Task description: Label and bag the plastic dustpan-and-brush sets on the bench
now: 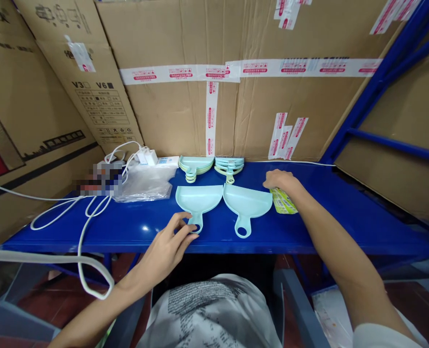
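Two pale blue dustpans lie side by side on the blue table, the left one (199, 199) and the right one (247, 202), their ring handles toward me. My left hand (174, 239) is at the left dustpan's handle, its fingers bent and apart around the ring. At the right, my right hand (279, 180) rests over the far end of some green-yellow packets (284, 203); its fingertips are hidden, so its hold on them is unclear. Behind the dustpans are a stack of pale blue and green dustpans (196, 166) and a second stack of similar pieces (229, 166).
Clear plastic bags (145, 183) lie on the left of the blue table (236, 245), beside white cables (87, 232) and a white plug adapter (147, 155). Taped cardboard (170, 111) stands along the back. A blue metal frame (366, 101) rises at the right.
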A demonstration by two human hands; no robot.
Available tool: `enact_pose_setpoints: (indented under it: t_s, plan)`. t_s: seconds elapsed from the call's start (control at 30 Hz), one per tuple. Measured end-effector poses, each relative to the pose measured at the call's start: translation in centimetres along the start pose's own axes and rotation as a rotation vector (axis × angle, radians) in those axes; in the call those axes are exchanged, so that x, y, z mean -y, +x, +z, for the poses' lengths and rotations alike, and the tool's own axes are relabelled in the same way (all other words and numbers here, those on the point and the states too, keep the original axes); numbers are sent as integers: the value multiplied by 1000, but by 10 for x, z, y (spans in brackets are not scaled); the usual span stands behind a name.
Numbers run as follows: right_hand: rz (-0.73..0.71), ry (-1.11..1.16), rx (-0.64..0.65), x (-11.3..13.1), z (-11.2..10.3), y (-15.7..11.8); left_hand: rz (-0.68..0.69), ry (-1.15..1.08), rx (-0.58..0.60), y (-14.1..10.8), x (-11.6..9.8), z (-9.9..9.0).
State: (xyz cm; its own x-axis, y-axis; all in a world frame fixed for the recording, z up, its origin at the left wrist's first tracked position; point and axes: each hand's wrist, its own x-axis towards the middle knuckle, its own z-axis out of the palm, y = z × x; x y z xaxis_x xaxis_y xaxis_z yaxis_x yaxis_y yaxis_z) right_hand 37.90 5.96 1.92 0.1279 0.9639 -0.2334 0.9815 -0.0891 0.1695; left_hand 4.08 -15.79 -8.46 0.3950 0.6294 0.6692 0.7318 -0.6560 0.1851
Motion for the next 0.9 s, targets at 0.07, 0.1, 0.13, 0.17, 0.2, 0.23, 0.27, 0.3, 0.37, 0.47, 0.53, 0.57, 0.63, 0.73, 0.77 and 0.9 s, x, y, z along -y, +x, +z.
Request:
enact_pose_setpoints:
  t_s: [0.07, 0.1, 0.13, 0.17, 0.2, 0.23, 0.27, 0.3, 0.37, 0.47, 0.53, 0.57, 0.63, 0.73, 0.77, 0.9]
  plan:
    - [-39, 5, -7, -6, -4, -2, -10, 13, -22, 7, 0, -12]
    - [-75, 10, -25, -8, -6, -3, -12, 26, -60, 13, 0, -18]
    - [-121, 15, -54, -10, -8, -5, -7, 42, -106, 22, -1, -25]
    - [-187, 29, -84, -10, -9, -6, 8, 63, -160, 32, -1, -31]
    - [-274, 49, -104, -10, -9, -7, 29, 80, -199, 45, -1, -36]
    - [-373, 70, -104, -8, -8, -8, 53, 72, -226, 59, 0, -40]
    - [-472, 84, -88, -6, -6, -9, 75, 63, -243, 75, 2, -43]
    - [-563, 92, -65, -3, -4, -9, 96, 50, -241, 92, 7, -43]
    - [-693, 85, -23, 4, 3, -7, 105, 18, -148, 124, 20, -40]
    - [-769, 99, 7, 11, 10, 0, 118, -24, 168, 163, 52, -24]
    - [-799, 144, 29, 13, 12, 4, 206, -63, 434, 175, 77, -7]
    - [-813, 165, 32, 13, 12, 6, 253, -89, 548, 176, 89, 3]
    - [-835, 190, 26, 13, 12, 8, 307, -148, 612, 171, 109, 21]
    - [-858, 201, 10, 11, 12, 9, 327, -232, 605, 155, 130, 38]
    - [-864, 208, 11, 10, 12, 10, 326, -256, 603, 150, 134, 41]
    - [-869, 248, 41, 5, 13, 16, 322, -322, 625, 143, 141, 45]
